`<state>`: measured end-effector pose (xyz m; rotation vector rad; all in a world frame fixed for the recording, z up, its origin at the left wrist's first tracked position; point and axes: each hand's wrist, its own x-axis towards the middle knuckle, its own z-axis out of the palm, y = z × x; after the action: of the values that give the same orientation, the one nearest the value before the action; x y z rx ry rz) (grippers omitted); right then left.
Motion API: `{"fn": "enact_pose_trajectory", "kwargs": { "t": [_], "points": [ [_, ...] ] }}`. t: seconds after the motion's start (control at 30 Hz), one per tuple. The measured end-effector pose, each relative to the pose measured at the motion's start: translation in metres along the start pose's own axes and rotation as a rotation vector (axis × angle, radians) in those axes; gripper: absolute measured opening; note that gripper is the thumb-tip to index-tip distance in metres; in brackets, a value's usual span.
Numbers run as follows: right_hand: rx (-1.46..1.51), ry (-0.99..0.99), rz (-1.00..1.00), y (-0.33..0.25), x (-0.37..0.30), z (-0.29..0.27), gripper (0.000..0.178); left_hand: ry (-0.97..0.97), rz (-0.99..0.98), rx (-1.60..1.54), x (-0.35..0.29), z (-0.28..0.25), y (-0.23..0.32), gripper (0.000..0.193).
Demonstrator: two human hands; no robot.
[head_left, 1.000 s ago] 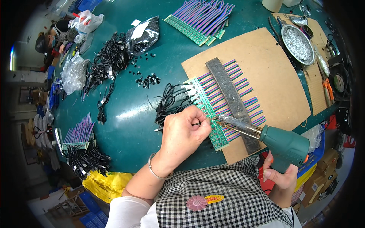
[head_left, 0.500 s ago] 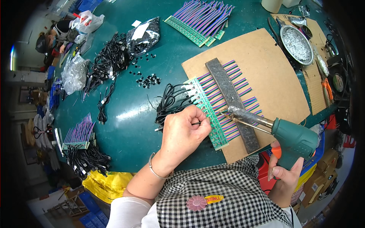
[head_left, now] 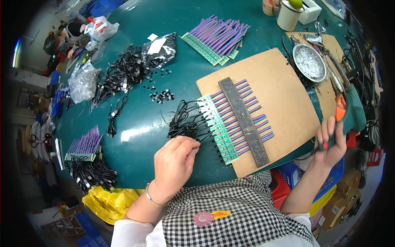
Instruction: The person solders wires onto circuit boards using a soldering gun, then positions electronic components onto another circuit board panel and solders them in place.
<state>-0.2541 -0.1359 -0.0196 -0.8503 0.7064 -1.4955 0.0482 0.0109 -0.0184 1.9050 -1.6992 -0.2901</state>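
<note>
My left hand (head_left: pixel 175 162) is closed in a pinch beside a bundle of black cables (head_left: pixel 183 123); whatever lies between its fingertips is hidden. Several of those cables run to the left edge of a green circuit board strip (head_left: pixel 220 133). Striped purple, green and black wires (head_left: pixel 259 119) stick out from the strip's right side, under a dark flat bar (head_left: pixel 242 121). Off to the right, my right hand (head_left: pixel 331 140) grips the handle of a green soldering gun (head_left: pixel 354 109) with an orange trigger, its front end pointing toward the metal dish (head_left: pixel 308 62).
A cardboard sheet (head_left: pixel 288 94) lies beneath the bar and wires. Beyond it are wired boards (head_left: pixel 201 48). At left sit loose black cables (head_left: pixel 123 70), small black parts (head_left: pixel 162 96), a clear bag (head_left: pixel 83 80) and another cabled board bundle (head_left: pixel 92 168). A white cup (head_left: pixel 290 16) stands far right.
My right hand has carried the soldering gun away from the board, to the right and toward the dish. My left hand has drawn back leftward from the board to the black cables.
</note>
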Motion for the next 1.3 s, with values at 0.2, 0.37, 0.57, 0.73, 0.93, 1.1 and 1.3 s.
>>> {"fn": "enact_pose_trajectory", "kwargs": {
  "t": [0.2, 0.37, 0.57, 0.73, 0.93, 1.1, 1.3],
  "points": [
    [-0.428, 0.194, 0.048, 0.009, 0.016, 0.002, 0.041, -0.113, -0.084, -0.210, -0.011, -0.025, -0.015, 0.022],
    [-0.412, 0.158, 0.042, 0.009, -0.002, -0.004, 0.045, 0.386, -0.104, 0.294, 0.007, -0.052, -0.100, 0.025],
    [-0.406, 0.043, 0.065, 0.011, -0.018, 0.006, 0.051, 0.417, -0.664, 0.414, -0.006, -0.088, -0.224, 0.045],
    [-0.443, 0.065, 0.025, 0.010, -0.030, 0.011, 0.056, 0.418, -0.619, 0.095, -0.012, -0.071, -0.197, 0.033],
    [-0.417, 0.003, 0.070, 0.012, -0.036, 0.027, 0.058, 0.361, -0.619, 0.032, -0.020, -0.092, -0.162, 0.022],
    [-0.353, -0.061, 0.093, 0.011, -0.046, 0.032, 0.058, 0.430, -0.383, -0.133, -0.010, -0.094, -0.130, 0.013],
    [-0.343, -0.225, 0.165, 0.023, -0.062, 0.063, 0.061, 0.118, -0.335, -0.454, 0.004, -0.072, -0.026, 0.011]
  ]
}}
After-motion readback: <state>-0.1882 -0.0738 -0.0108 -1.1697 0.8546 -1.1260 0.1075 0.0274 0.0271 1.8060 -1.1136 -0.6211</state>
